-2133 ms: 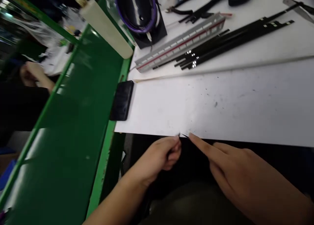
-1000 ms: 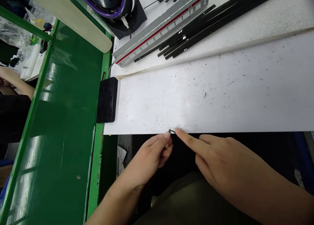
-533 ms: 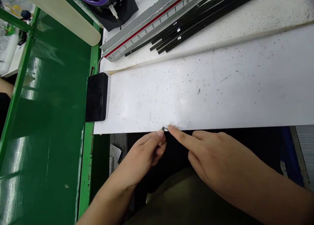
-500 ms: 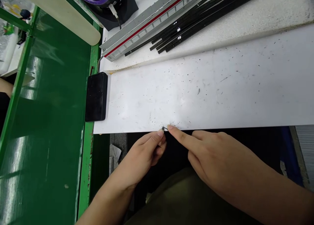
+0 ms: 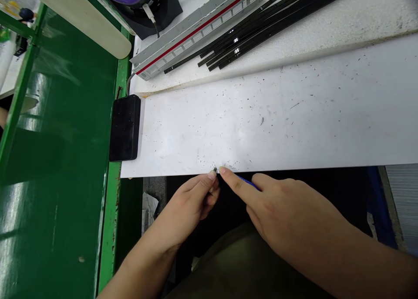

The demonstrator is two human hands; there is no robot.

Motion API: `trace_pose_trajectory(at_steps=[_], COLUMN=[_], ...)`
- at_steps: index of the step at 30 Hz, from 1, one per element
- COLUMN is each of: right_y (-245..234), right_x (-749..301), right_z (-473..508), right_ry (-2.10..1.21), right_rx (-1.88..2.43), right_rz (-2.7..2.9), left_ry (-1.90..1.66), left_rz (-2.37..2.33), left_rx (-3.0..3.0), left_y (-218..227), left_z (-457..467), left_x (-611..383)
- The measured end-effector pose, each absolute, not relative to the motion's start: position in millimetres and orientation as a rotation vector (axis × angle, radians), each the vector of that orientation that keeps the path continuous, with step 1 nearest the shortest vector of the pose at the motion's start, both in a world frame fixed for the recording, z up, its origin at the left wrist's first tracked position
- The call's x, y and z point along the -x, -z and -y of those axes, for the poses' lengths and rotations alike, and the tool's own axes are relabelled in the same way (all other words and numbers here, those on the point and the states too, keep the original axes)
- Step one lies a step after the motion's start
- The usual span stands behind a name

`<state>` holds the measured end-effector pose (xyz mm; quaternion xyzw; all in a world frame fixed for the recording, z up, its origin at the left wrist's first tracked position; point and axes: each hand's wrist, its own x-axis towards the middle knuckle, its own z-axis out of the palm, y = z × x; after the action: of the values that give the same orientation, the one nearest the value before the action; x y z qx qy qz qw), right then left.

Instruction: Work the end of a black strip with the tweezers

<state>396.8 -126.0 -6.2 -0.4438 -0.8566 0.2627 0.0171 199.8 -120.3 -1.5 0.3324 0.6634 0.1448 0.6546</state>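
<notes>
a: far left, green belt point(image 5: 65, 168), glossy, running down the frame. black phone point(image 5: 125, 127) flat at the left edge of the white board point(image 5: 277, 116), just touching the green rail.

b: and at the near edge?

a: left hand point(image 5: 189, 205) under the lip, thumb and forefinger pinched together on a tiny dark bit point(image 5: 215, 170) right at the board's near edge, a little left of its middle. too small to name. right hand point(image 5: 290, 214) beside it, forefinger stretched out, tip against that same bit; other fingers loosely curled, clamped on nothing clear. a sliver of blue by the right hand's knuckle, whether held or merely behind, can't tell.

b: step in hand?

a: looks like seating or working the bit at the edge, one hand steadying, the other pressing. probably still in the fine-fingered part. next move would call for small force and a steady pinch; easy to flick so small a piece off the lip into the dark gap below.

b: room to move?

a: plenty forward: middle of the board bare but for black specks. far edge is stepped up to a second white surface carrying a grey rail point(image 5: 199, 29) with a red stripe and a bundle of black strips point(image 5: 261, 27), well apart from the hands. left is tight, phone and green rail close in. right of the hands, open near edge.
</notes>
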Motion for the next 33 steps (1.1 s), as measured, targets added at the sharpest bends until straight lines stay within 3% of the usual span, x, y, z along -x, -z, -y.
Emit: trace_pose_trajectory(at_steps=[18,26,33], right_y=[2.1,4.7,3.5], right_x=[-388.0,-391.8,-391.6], right_z=[139.2,136.0,134.9], right_ry=[-0.542,-0.797,-0.831], right_rx=[1.512,1.537,1.525], right_rz=[2.737,2.658,2.634], left_ry=[-0.388,-0.407,-0.395], left_rz=[-1.489,-1.45,-1.468], left_rx=[-0.698,-0.669,-0.711], left_y=[4.0,6.8,6.5], left_z=[123.0,123.9,123.6], left_x=[-201.5,-198.5,-199.8])
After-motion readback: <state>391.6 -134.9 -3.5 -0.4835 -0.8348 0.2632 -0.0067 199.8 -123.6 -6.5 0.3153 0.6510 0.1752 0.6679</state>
